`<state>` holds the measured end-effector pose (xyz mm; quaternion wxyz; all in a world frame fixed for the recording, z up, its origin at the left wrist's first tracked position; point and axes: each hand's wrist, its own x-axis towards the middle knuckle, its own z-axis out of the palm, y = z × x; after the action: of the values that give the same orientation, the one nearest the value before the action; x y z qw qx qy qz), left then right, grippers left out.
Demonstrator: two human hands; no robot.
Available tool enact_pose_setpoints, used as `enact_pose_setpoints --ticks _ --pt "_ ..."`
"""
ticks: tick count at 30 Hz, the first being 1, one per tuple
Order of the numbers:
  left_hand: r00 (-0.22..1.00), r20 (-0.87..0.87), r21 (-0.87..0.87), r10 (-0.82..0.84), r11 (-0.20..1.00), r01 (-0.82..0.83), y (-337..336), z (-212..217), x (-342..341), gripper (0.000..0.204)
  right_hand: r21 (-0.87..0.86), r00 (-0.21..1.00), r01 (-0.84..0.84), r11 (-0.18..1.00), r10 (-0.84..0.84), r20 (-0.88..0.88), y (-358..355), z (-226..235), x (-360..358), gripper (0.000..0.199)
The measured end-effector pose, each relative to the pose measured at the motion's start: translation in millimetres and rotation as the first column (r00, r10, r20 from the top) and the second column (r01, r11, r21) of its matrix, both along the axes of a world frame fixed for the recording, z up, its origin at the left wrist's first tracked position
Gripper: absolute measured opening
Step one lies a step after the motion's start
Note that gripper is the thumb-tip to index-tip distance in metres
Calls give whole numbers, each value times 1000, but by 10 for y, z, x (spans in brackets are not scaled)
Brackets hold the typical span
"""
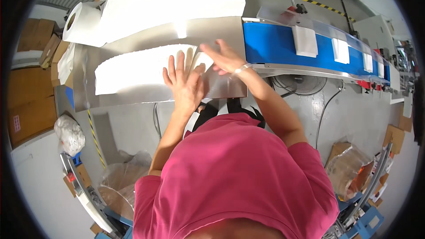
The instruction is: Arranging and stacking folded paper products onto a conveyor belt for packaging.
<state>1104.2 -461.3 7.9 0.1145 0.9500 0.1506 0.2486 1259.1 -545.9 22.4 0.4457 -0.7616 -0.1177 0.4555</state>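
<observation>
Two long rows of stacked white tissue sheets lie on a shiny metal table (221, 86): a near row (137, 67) and a far row (172, 0). My left hand (183, 82) rests flat with fingers spread against the right end of the near row. My right hand (223, 55) sits just right of it, fingers stretched toward the same end of the row, a thin bracelet on the wrist. A small batch of sheets sits between the two hands. Whether either hand grips the sheets is unclear.
A blue conveyor belt (274, 46) runs right from the table, carrying several white tissue stacks (304, 40). A large paper roll (82, 24) lies at the far left. Cardboard boxes (31, 102) stand left; plastic bags (71, 133) and a fan (299, 84) sit on the floor.
</observation>
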Motion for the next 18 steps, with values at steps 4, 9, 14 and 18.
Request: enact_pose_setpoints --ticks 4,9,14,18 --pt "996 42 -93 77 993 -73 83 -33 -65 24 287 961 194 938 -123 -248 -179 -431 99 60" --pt "978 86 -106 192 977 -182 271 -96 -125 36 351 772 594 724 -635 4 -945 -824 727 42" --pt "987 97 -91 132 988 -123 253 -86 -120 39 -6 -88 303 953 34 996 -947 -665 736 55" --pt "996 35 -45 77 996 -76 218 -81 -95 36 -212 889 -24 977 118 443 -4 -128 27 70"
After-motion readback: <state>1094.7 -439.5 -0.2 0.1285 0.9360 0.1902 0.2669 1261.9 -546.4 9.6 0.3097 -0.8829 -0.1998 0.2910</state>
